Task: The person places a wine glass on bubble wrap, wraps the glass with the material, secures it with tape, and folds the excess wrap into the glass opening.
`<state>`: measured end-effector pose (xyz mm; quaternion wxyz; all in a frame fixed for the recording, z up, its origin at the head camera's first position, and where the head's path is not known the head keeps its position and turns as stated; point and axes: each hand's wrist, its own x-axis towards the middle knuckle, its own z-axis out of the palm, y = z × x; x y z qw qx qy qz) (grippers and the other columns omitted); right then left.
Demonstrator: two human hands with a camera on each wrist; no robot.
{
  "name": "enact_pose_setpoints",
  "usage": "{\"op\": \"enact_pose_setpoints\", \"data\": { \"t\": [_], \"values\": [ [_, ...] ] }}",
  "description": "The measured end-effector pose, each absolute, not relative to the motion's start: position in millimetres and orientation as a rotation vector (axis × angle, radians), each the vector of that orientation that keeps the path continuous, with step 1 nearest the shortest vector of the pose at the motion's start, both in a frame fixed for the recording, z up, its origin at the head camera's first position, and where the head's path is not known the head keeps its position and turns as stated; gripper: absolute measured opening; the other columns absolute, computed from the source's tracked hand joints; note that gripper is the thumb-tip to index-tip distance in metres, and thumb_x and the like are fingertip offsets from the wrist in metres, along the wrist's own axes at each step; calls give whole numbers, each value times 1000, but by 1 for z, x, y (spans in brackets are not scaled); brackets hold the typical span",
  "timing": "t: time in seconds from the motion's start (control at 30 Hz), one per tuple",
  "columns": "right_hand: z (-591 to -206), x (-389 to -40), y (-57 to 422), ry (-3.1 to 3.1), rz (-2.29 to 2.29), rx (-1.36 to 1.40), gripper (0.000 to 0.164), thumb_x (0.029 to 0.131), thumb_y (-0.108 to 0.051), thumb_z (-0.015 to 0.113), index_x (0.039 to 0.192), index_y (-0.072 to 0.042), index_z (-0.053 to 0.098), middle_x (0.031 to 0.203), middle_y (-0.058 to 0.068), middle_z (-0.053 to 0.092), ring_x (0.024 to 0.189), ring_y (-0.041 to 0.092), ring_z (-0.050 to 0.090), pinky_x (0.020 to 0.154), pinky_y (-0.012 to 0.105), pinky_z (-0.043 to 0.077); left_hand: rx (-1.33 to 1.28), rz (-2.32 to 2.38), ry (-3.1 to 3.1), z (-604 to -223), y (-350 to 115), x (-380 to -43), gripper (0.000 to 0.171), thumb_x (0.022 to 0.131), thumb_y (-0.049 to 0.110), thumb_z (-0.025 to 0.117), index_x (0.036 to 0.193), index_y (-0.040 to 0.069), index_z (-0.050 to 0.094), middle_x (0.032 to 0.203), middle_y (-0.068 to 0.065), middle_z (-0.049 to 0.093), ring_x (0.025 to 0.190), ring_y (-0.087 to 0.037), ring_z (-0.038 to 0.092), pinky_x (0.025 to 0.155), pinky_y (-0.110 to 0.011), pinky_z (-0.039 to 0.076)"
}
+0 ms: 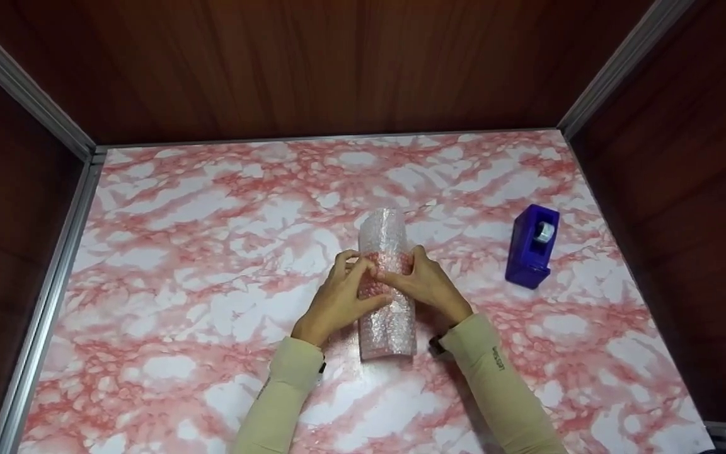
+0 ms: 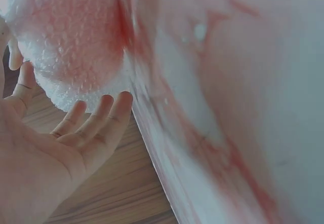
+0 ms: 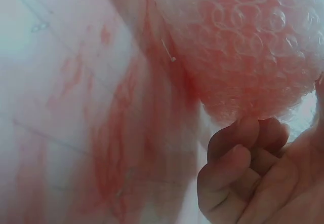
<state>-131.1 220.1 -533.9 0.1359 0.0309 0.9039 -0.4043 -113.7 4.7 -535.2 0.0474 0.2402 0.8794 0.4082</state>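
A roll of clear bubble wrap (image 1: 388,328) lies lengthwise on the table between both hands, with a reddish patch showing through its middle. My left hand (image 1: 341,299) holds its left side, the thumb and index finger bent over the top. In the left wrist view, the other fingers (image 2: 104,117) reach along its side, spread apart. From the right, my right hand (image 1: 429,284) grips the roll, thumb across the top close to the left index finger. Curled fingers (image 3: 233,158) meet the wrap's side in the right wrist view. What the wrap encloses is hidden.
A purple tape dispenser (image 1: 530,252) with a roll of clear tape (image 1: 544,232) stands to the right of the hands. The red-and-white marbled table (image 1: 212,252) is bordered by dark wooden panels (image 1: 325,69) and metal rails (image 1: 45,315).
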Motion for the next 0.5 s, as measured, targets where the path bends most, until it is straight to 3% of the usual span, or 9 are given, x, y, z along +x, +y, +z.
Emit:
{"op": "enact_pose_setpoints", "data": {
  "t": [0.13, 0.3, 0.37, 0.5],
  "values": [
    [-535, -129, 221, 2617, -1199, 77, 86, 69, -82, 68, 110, -9, 43, 92, 11, 59, 78, 24, 59, 67, 38, 48, 703, 1197, 2673, -536, 4, -114, 45, 90, 61, 64, 118, 28, 51, 149, -11, 31, 122, -33, 50, 88, -49, 52],
    [-540, -127, 222, 2623, -1269, 67, 77, 74, -75, 70, 103, -12, 37, 83, 9, 52, 72, 25, 52, 63, 37, 42, 687, 1272, 2596, -537, 4, -117, 28, 104, 50, 45, 118, 27, 54, 145, -13, 38, 123, -32, 52, 92, -50, 50],
    [-542, -127, 222, 2611, -1303, 85, 76, 76, -72, 71, 106, -13, 34, 86, 12, 52, 75, 27, 52, 65, 38, 42, 675, 1315, 2572, -538, 5, -118, 26, 107, 46, 41, 115, 25, 55, 141, -11, 43, 125, -30, 51, 94, -50, 48],
    [-544, -126, 221, 2551, -1365, 132, 86, 76, -72, 71, 126, -13, 34, 117, 20, 57, 97, 31, 59, 81, 43, 48, 680, 1403, 2528, -540, 7, -120, 18, 107, 39, 47, 111, 22, 52, 124, -3, 53, 113, -22, 52, 90, -43, 47]
  ]
}}
